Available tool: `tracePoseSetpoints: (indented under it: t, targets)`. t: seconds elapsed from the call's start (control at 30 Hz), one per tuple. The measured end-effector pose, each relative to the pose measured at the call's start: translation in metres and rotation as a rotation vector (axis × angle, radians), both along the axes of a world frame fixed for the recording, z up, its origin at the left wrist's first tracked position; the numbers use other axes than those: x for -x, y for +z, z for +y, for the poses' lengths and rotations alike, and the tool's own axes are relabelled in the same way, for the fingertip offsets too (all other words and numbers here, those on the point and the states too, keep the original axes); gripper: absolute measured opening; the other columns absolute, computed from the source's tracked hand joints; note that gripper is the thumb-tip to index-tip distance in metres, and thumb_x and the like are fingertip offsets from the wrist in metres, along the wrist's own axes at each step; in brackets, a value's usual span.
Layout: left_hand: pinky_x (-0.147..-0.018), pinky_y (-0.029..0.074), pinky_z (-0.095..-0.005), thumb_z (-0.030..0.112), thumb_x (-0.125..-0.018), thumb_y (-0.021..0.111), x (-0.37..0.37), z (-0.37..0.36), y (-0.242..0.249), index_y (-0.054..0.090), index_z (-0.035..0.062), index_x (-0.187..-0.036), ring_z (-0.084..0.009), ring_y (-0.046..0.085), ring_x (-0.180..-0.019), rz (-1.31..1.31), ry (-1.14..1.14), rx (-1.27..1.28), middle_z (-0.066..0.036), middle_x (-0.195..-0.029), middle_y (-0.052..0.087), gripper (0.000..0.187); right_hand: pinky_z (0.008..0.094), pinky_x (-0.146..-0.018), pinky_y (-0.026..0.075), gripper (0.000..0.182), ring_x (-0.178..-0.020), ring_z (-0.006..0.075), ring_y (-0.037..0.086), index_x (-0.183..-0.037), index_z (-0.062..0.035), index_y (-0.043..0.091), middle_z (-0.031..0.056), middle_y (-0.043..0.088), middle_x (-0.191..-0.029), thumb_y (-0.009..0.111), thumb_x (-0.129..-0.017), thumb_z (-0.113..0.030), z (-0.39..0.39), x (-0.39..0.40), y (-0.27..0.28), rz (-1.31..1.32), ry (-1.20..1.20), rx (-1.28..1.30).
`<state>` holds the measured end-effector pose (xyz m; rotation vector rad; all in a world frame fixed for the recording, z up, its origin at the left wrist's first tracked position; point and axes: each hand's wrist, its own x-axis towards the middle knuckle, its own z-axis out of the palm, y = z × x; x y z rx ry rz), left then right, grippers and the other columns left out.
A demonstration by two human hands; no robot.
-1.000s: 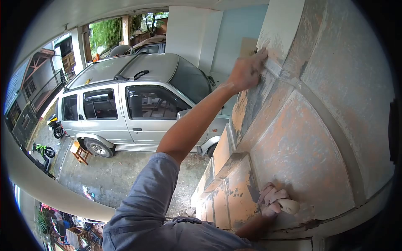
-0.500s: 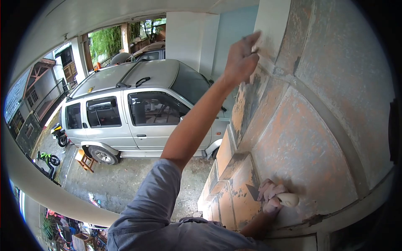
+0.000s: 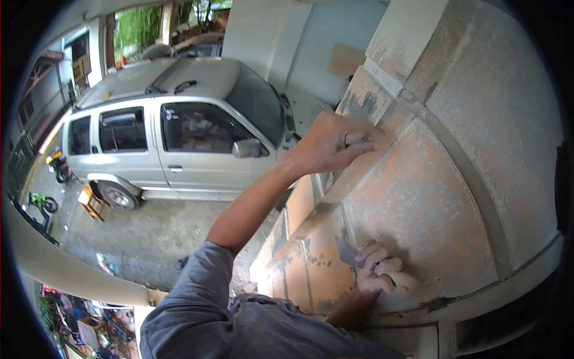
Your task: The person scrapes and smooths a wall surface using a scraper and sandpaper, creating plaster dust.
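Observation:
My left hand (image 3: 338,142) reaches up against the patchy stone-look wall (image 3: 418,197), its fingers curled and pressed together near a raised joint. The fingertips are slightly blurred, and whether they hold anything is hidden. Lower down, my right hand (image 3: 378,266) is closed around a putty knife, with its pale rounded handle (image 3: 404,282) sticking out on one side. The flat grey blade (image 3: 347,251) points left, close to the wall. Orange and grey worn paint covers the wall panels, and dust whitens the fingers of my right hand.
A silver car (image 3: 179,143) is parked at the left beyond the wall. A wooden stool (image 3: 91,202) stands beside its rear wheel. A round pale rail (image 3: 78,272) curves across the lower left. A dark opening (image 3: 508,326) lies at the lower right.
My left hand has come down from the upper pale strip to the wall's middle, and its extended finger has curled. My right hand still grips the putty knife. The view has shifted.

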<state>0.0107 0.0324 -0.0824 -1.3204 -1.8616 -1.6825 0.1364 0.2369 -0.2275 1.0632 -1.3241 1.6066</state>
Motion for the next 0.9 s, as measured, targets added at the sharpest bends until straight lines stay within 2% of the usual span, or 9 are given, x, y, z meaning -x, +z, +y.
tracePoseSetpoints:
  t: [0.07,0.17,0.3,0.43,0.5,0.57,0.63,0.77,0.9]
  targets:
    - [-0.058,0.051,-0.0335,0.031,-0.079,0.076,0.016,0.017,-0.019,0.069,0.0027,-0.09,-0.0211,0.066,-0.07,0.161,0.426,-0.043,-0.013,-0.095,0.069,0.031,0.0391,-0.068,0.045,0.053,-0.058,0.0213,0.046,-0.081,-0.0141,0.039,0.0017,0.041,-0.061,0.048,-0.085,-0.067,-0.004,-0.002,0.013,-0.037,-0.016,-0.045]
    - [-0.056,0.048,-0.0351,0.041,-0.076,0.076,0.033,0.045,-0.046,0.062,0.0049,-0.086,-0.0266,0.062,-0.068,0.194,0.689,-0.281,-0.012,-0.083,0.062,0.04,0.0369,-0.069,0.044,0.056,-0.057,0.0165,0.04,-0.086,-0.0175,0.038,-0.0017,0.036,-0.061,0.041,-0.082,-0.073,-0.014,-0.005,0.038,-0.065,-0.057,-0.055]
    - [-0.06,0.05,-0.0387,0.037,-0.075,0.076,0.037,0.074,-0.071,0.054,0.007,-0.086,-0.0284,0.063,-0.077,0.065,0.663,-0.378,-0.01,-0.085,0.058,0.039,0.035,-0.057,0.044,0.065,-0.053,0.0108,0.033,-0.104,-0.0162,0.041,-0.0031,0.033,-0.059,0.035,-0.081,-0.077,-0.032,-0.017,0.103,0.025,-0.071,0.009]
    - [-0.057,0.048,-0.0376,0.03,-0.073,0.076,0.052,0.099,-0.094,0.052,0.0059,-0.083,-0.0281,0.06,-0.071,0.177,0.77,-0.476,-0.01,-0.078,0.054,0.036,0.0298,-0.051,0.039,0.073,-0.05,0.0095,0.031,-0.119,-0.019,0.041,-0.0037,0.034,-0.061,0.034,-0.079,-0.08,-0.058,-0.016,0.191,0.296,-0.36,0.01]
    - [-0.055,0.047,-0.0365,0.028,-0.072,0.076,0.057,0.103,-0.097,0.052,0.0061,-0.082,-0.0273,0.058,-0.069,0.214,0.795,-0.537,-0.01,-0.076,0.053,0.034,0.0323,-0.052,0.046,0.074,-0.051,0.0121,0.035,-0.124,-0.0138,0.038,0.0013,0.039,-0.066,0.033,-0.084,-0.076,-0.071,-0.006,0.239,0.363,-0.225,-0.099]
    - [-0.052,0.045,-0.0339,0.026,-0.071,0.076,0.062,0.105,-0.1,0.051,0.0072,-0.08,-0.0246,0.055,-0.066,0.318,0.875,-0.543,-0.008,-0.073,0.05,0.032,0.0418,-0.056,0.055,0.065,-0.052,0.0175,0.041,-0.116,-0.0008,0.04,0.0079,0.041,-0.071,0.034,-0.095,-0.062,-0.087,0.02,0.284,0.516,-0.717,-0.253]
    - [-0.051,0.044,-0.0334,0.026,-0.07,0.076,0.064,0.108,-0.103,0.051,0.0074,-0.079,-0.0235,0.054,-0.066,0.296,0.863,-0.565,-0.007,-0.072,0.049,0.033,0.0523,-0.062,0.059,0.05,-0.053,0.0233,0.045,-0.1,0.0082,0.043,0.0127,0.042,-0.07,0.038,-0.1,-0.041,-0.127,0.044,0.308,0.35,-0.733,-0.196]
    - [-0.051,0.045,-0.032,0.029,-0.07,0.076,0.067,0.105,-0.106,0.05,0.0078,-0.077,-0.0212,0.053,-0.066,0.291,0.852,-0.588,-0.006,-0.072,0.047,0.035,0.0439,-0.058,0.06,0.031,-0.052,0.0192,0.045,-0.085,0.0055,0.045,0.0121,0.045,-0.066,0.046,-0.098,-0.022,-0.141,0.113,0.348,0.11,-0.748,-0.263]
    - [-0.052,0.046,-0.0319,0.033,-0.071,0.075,0.069,0.104,-0.108,0.049,0.0082,-0.077,-0.0211,0.054,-0.067,0.323,0.82,-0.593,-0.006,-0.072,0.048,0.036,0.0383,-0.059,0.056,0.033,-0.056,0.0209,0.051,-0.096,0.01,0.05,0.0154,0.054,-0.074,0.048,-0.099,-0.023,-0.123,0.182,0.353,0.108,-0.855,-0.35]
